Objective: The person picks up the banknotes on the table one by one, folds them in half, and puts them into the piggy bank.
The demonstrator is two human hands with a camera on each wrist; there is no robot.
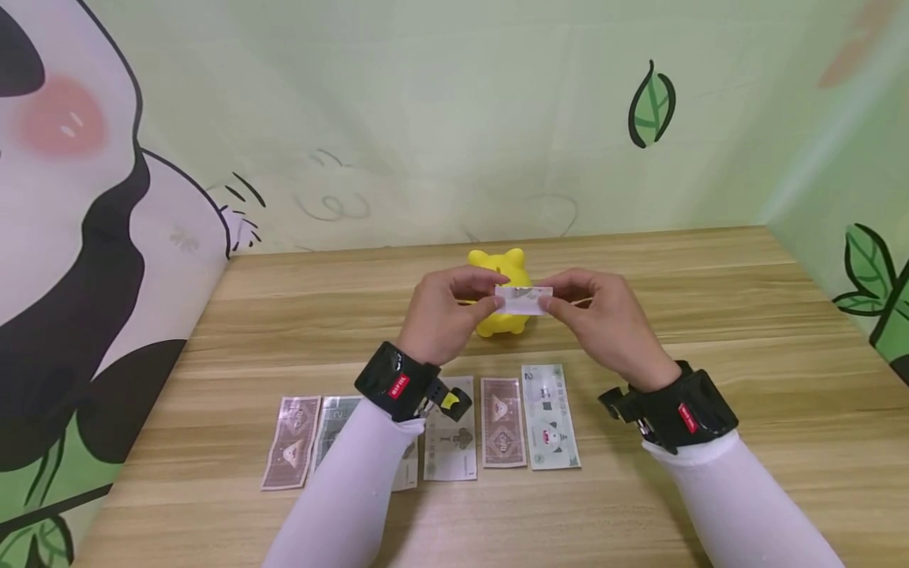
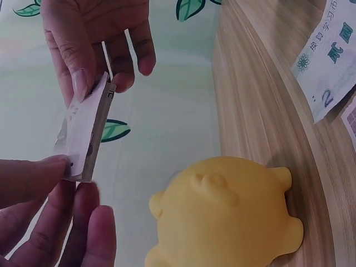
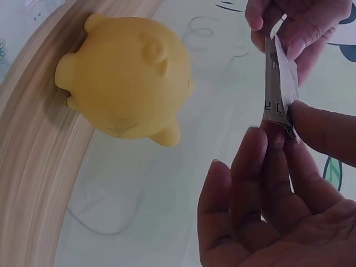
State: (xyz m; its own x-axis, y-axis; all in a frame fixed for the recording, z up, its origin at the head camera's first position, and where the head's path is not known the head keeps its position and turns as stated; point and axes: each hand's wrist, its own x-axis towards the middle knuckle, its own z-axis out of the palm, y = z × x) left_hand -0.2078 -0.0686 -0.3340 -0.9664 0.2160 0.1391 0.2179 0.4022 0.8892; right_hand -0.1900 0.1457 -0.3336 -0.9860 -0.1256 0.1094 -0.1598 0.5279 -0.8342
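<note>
Both hands hold a small folded play banknote [image 1: 524, 300] between them, raised in front of a yellow piggy bank [image 1: 503, 325]. The left hand [image 1: 442, 310] pinches one end between thumb and fingers, and the right hand [image 1: 602, 314] pinches the other. From the left wrist view, the folded note [image 2: 86, 130] appears as a narrow, layered strip with a pale outer face. Printed marks run along the edge of the folded note [image 3: 273, 83] in the right wrist view. The note and fingers partly cover the piggy bank in the head view.
Several play banknotes lie in a row nearer the person, among them a brown note [image 1: 503, 424], a green-white note [image 1: 551, 418] and another brown note [image 1: 292, 443] at the left. The left sleeve [image 1: 344, 485] covers part of the row. A printed backdrop [image 1: 440, 118] borders the wooden table [image 1: 753, 315].
</note>
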